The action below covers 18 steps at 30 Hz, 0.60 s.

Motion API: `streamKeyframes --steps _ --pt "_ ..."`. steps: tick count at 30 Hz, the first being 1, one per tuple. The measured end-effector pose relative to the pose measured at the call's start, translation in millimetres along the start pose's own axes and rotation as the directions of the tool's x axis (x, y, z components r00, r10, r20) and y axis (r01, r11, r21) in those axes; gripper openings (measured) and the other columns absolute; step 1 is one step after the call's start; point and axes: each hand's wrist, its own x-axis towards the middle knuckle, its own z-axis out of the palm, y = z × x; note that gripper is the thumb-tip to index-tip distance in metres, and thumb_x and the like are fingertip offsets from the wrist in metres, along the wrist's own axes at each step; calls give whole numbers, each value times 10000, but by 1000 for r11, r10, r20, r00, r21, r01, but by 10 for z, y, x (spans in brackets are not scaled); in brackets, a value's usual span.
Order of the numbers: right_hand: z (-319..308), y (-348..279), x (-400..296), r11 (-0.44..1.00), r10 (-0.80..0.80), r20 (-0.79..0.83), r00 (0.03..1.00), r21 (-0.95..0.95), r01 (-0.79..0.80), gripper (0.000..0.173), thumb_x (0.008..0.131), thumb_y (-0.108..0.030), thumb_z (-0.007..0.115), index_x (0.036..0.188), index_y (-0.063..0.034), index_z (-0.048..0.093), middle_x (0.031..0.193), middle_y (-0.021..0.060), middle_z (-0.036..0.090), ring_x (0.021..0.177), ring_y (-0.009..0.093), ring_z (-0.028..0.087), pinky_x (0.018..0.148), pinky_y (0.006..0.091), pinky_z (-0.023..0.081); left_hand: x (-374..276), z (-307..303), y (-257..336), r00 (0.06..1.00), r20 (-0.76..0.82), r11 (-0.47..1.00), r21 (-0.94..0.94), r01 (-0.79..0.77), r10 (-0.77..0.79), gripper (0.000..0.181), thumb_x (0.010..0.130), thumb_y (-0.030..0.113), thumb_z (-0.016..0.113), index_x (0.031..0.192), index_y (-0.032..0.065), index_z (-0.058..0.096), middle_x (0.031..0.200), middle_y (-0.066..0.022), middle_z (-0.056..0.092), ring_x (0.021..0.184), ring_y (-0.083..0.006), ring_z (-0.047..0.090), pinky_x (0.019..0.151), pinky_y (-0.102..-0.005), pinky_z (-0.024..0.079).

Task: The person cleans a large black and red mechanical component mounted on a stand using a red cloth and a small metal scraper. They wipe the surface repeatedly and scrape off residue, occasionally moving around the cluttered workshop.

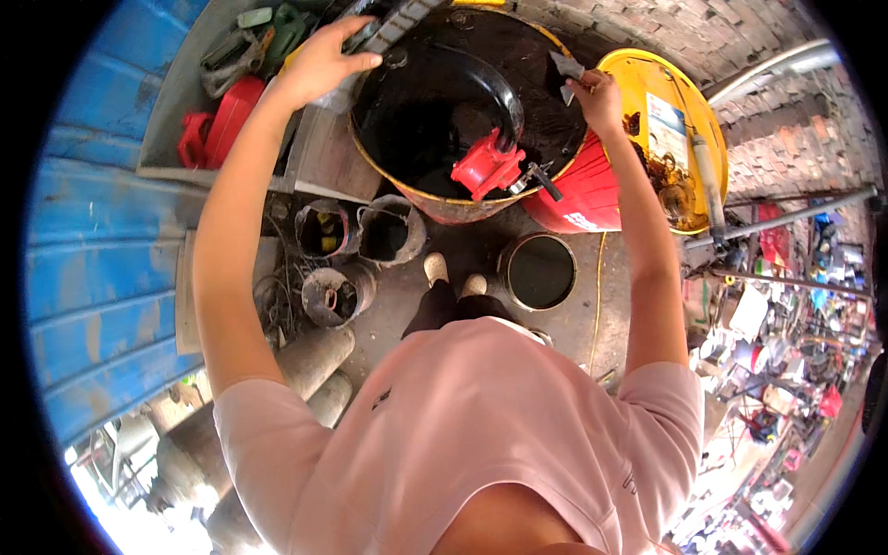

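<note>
At the upper left my left hand (322,64) reaches over the far left rim of a large dark, oil-coated drum (423,146), touching or right beside a long slotted metal piece (401,26); its grip is unclear. My right hand (598,100), above the drum's right side, pinches a greyish, pointed flat piece (567,67), perhaps a rag or scraper. Between them, a red hand pump (488,166) with a curved black pipe (510,104) and a crank handle (548,184) sits at the drum's near edge.
Right of the drum stands a red drum with a yellow top (683,83). An open bucket of dark liquid (542,272) is right of my feet; several grimy buckets (333,295) stand left. Red jugs (234,121) fill a left shelf. A yellowish hose (598,298) crosses the floor. Metal cylinders (319,357) lie lower left.
</note>
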Motion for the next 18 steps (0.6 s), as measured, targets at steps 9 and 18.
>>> streamKeyframes --steps 9,18 --pt "501 249 -565 900 276 -262 925 -268 -345 219 725 -241 669 922 -147 689 959 28 632 974 260 510 859 414 366 76 135 -319 994 91 997 34 63 -66 577 733 221 707 1211 -16 486 1214 -164 533 1135 -256 499 960 -323 362" --pt "792 409 -869 128 992 -86 96 688 -714 258 699 -290 675 783 -46 657 785 102 660 730 244 638 688 362 498 292 404 -167 940 328 988 -79 130 -97 492 791 123 651 1215 -48 468 1161 -144 537 1061 -229 500 950 -320 354"
